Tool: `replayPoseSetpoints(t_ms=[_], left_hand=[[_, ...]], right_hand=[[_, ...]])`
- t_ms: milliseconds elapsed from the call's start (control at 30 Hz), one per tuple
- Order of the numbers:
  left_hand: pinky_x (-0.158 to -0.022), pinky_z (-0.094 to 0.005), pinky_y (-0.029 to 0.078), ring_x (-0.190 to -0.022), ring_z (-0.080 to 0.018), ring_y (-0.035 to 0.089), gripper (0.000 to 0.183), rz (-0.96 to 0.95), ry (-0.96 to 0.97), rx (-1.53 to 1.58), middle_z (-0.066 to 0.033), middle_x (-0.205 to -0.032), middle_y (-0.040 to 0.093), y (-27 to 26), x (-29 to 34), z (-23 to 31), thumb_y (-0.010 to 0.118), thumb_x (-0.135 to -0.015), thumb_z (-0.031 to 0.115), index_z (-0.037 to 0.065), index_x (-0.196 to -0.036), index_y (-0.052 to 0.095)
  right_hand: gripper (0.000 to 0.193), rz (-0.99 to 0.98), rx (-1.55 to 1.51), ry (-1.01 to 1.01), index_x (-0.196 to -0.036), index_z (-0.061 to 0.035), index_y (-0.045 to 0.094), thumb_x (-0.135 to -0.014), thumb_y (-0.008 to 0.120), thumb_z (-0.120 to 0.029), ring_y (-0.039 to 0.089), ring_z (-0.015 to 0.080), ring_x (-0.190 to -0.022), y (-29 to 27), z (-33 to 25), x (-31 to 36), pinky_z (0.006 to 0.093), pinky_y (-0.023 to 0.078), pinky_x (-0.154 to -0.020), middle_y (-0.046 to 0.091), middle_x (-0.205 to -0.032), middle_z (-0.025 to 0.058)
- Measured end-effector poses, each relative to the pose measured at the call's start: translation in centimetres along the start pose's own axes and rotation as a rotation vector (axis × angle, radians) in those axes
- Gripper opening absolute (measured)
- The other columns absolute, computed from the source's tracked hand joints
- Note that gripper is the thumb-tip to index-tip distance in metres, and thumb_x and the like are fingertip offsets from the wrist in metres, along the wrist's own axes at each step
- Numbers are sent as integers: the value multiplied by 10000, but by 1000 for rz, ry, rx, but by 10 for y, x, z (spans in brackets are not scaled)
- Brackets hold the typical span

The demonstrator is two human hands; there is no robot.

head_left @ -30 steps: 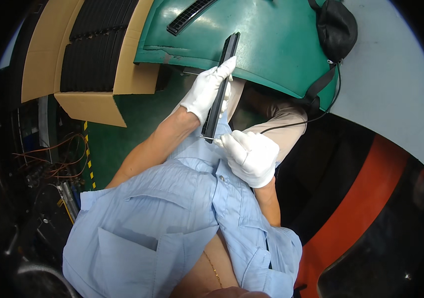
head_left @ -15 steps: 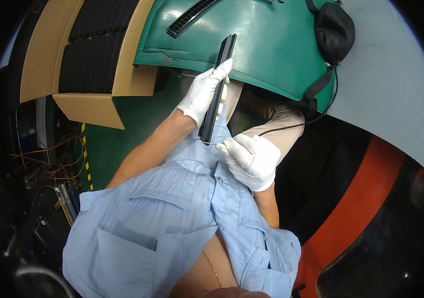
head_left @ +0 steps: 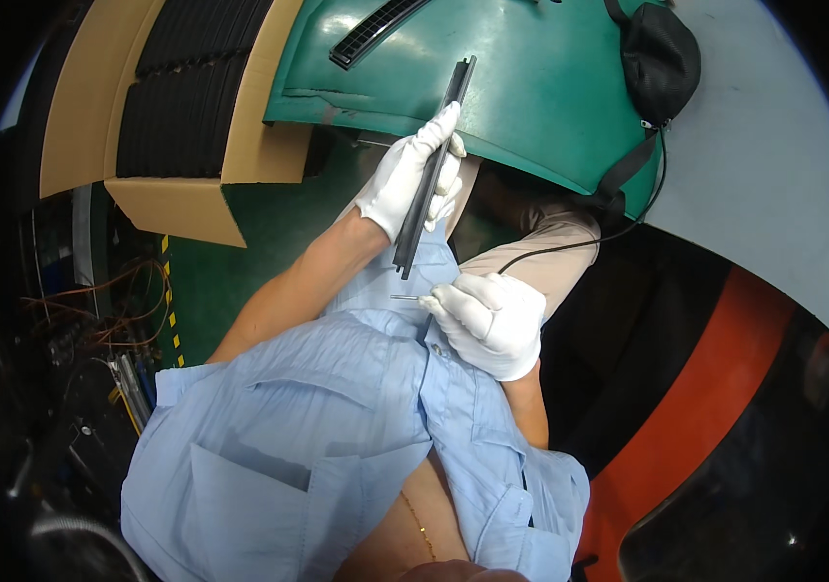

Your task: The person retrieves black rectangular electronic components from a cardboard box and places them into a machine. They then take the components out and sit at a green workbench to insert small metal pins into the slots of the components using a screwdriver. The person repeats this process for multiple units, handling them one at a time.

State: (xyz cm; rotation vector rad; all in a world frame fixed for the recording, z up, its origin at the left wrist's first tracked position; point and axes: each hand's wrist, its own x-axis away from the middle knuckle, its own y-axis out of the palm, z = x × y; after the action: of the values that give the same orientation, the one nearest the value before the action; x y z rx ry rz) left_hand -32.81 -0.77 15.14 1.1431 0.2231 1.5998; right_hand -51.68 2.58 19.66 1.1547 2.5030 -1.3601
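A white glove covers each of my hands. My left hand (head_left: pixel 393 189) is closed round a long, narrow black plastic strip (head_left: pixel 420 204), which slants with its far end over the table edge and its near end toward my body. In my right hand (head_left: pixel 494 325), fingers and thumb pinch a thin metal rod-like tool (head_left: pixel 406 297); its grip is hidden in the glove. The tool's tip points left, just below the strip's near end and apart from it. Another black strip (head_left: pixel 377 35), with a gridded face, lies on the green table mat (head_left: pixel 521 97).
At the left, an open cardboard box (head_left: pixel 177 211) holds closely stacked black strips (head_left: pixel 181 126). A black pouch (head_left: pixel 662 58) lies at the mat's right, by a grey surface (head_left: pixel 773 155). A black cable (head_left: pixel 569 242) runs from the pouch toward my right hand.
The black strip has turned in my left hand, showing a different face. The metal tool has come away from the strip's near end, dropping slightly toward my body.
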Motion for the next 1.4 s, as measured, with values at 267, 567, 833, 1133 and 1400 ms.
replayPoseSetpoints(t_ms=[267,567,833,1133,1400], left_hand=[[-311,-272,323,-317,-124,365,474,87,11,-91,-9,-501,415,1,6,-5,517,-1022,535,80,-894,553],[-312,-258,305,-318,-112,348,536,144,22,-195,1,-468,373,1,25,-13,403,-1030,616,116,-862,499],[-335,-250,303,-354,-97,331,564,139,-86,-191,18,-491,383,-13,39,-25,311,-1048,623,136,-834,498],[-346,-258,357,-350,-112,417,607,103,-188,-338,-10,-543,466,-4,70,-30,280,-1068,587,108,-783,521],[-403,-244,377,-426,-82,436,573,43,-145,-375,1,-584,476,8,91,-30,285,-1084,544,92,-837,536]], right_hand=[[259,46,54,23,-886,-103,687,-707,871,-134,612,215,-559,4,1,-3,325,468,-504,661,-779,43],[249,25,100,56,-891,-102,674,-729,859,-140,607,221,-567,8,3,-1,333,466,-503,656,-775,48],[225,67,117,83,-878,-95,678,-726,843,-99,598,221,-565,10,4,-4,331,462,-504,642,-767,50],[180,198,165,136,-844,-63,705,-737,847,-93,621,222,-593,7,21,-11,328,482,-524,637,-736,56],[159,244,222,193,-814,-31,709,-746,851,-53,617,211,-596,-21,23,-27,297,487,-535,636,-721,63]])
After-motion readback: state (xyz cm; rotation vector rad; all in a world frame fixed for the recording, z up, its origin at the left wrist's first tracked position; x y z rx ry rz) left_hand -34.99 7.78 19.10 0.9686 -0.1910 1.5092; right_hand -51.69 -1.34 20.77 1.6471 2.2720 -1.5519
